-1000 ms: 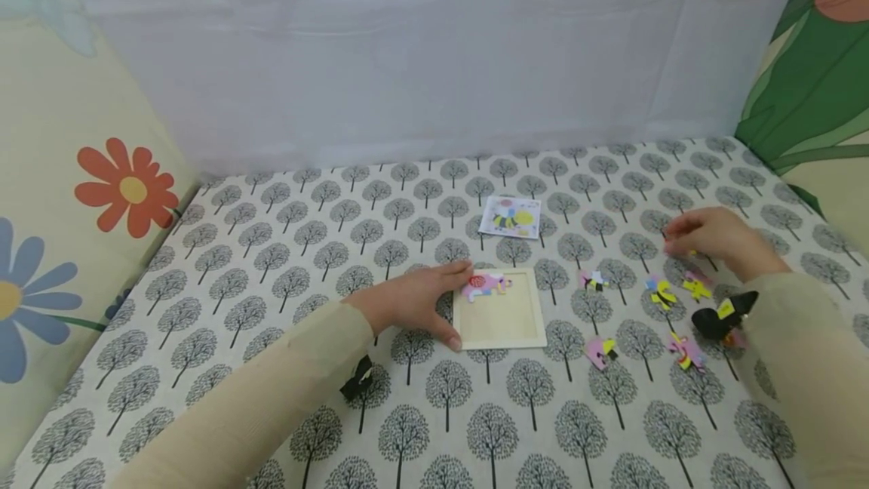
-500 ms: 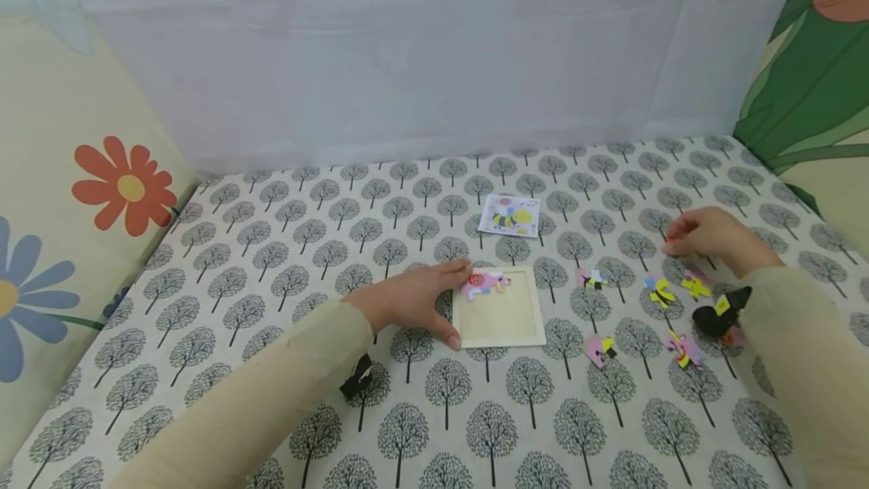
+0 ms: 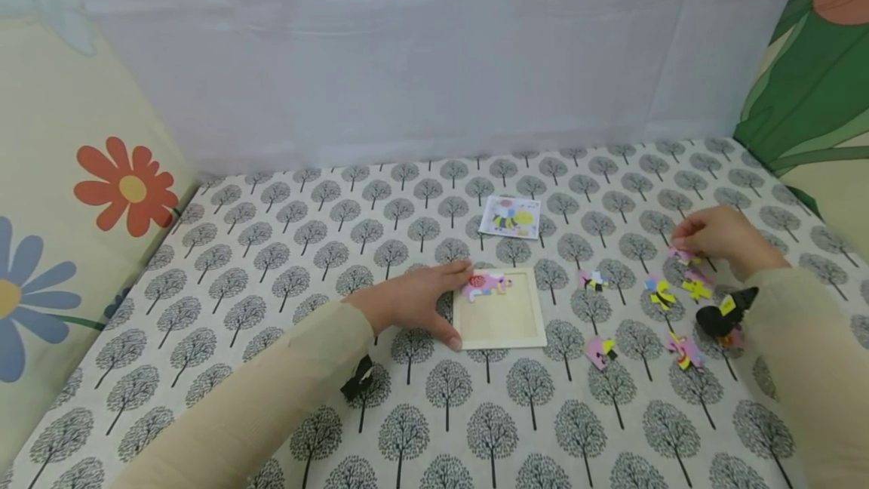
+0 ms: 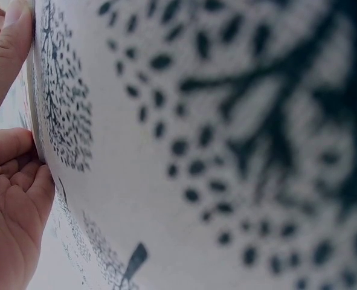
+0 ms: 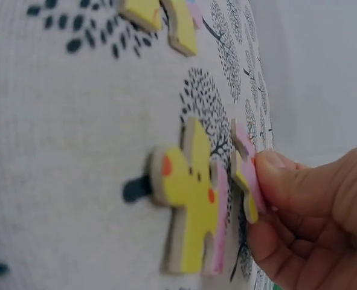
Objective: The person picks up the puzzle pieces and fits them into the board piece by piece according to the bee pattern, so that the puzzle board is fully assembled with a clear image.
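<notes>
My left hand (image 3: 422, 300) rests against the left rim of a square, pale wooden puzzle tray (image 3: 505, 342), thumb at the near corner and fingertips at the far one. In the tray's upper left, joined pink pieces with a red spiral (image 3: 485, 285) lie by my fingertips. Off to the right, my right hand (image 3: 723, 236) pinches a pink and yellow puzzle piece (image 5: 246, 171) between thumb and fingers, tilted up close over the cloth. Beside it in the right wrist view lies a yellow piece with a pink edge (image 5: 196, 202).
Several loose puzzle pieces lie right of the tray, among them a pink, yellow and black one (image 3: 600, 352) and a pink and yellow one (image 3: 686, 352). A picture card with a bee (image 3: 511, 217) lies behind the tray. The tree-print cloth (image 3: 305, 429) meets a white backdrop (image 3: 434, 59).
My right hand has shifted slightly right, and the pink and yellow piece now shows below its fingertips. The left hand and the tray have stayed in place.
</notes>
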The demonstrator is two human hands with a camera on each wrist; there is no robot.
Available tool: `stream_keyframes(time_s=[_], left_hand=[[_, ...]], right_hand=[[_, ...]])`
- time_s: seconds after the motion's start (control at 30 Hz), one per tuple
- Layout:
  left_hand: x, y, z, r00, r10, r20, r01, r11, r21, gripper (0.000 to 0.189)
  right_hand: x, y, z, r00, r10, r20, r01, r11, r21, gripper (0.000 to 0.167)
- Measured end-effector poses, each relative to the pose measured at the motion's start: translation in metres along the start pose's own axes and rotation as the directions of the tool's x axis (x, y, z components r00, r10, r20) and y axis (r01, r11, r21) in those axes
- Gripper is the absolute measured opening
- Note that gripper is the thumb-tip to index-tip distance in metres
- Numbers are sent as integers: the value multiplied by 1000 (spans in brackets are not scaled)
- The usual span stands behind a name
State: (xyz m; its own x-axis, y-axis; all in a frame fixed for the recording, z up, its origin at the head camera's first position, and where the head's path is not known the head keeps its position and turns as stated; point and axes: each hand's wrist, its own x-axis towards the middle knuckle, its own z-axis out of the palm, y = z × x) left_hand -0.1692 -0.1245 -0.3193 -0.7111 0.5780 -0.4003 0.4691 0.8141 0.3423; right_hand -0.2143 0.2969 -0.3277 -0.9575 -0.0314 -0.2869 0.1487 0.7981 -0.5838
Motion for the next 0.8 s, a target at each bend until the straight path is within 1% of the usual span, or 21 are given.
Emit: stream_keyframes(time_s=[0.1, 0.2, 0.43, 0.63, 0.8], left_hand=[[0, -1, 0, 1000, 3, 2, -3, 1000, 2, 107], [0, -1, 1, 1000, 7, 1, -7, 1000, 0, 107], [-1, 0, 1, 1000, 11, -4, -11, 1000, -4, 107], [-1, 0, 1, 1000, 8, -4, -8, 1000, -3, 107], [-1, 0, 0, 1000, 5, -3, -5, 1000, 5, 108]], right_hand=[[0, 5, -2, 999, -33, 31, 32, 999, 27, 24], [0, 8, -3, 997, -40, 59, 36, 997, 64, 26], [0, 7, -4, 997, -16, 77, 7, 993, 119, 41], [-1, 0, -5, 994, -3, 110, -16, 986, 164, 52], [-1, -10, 1, 997, 21, 77, -39, 967, 252, 52]])
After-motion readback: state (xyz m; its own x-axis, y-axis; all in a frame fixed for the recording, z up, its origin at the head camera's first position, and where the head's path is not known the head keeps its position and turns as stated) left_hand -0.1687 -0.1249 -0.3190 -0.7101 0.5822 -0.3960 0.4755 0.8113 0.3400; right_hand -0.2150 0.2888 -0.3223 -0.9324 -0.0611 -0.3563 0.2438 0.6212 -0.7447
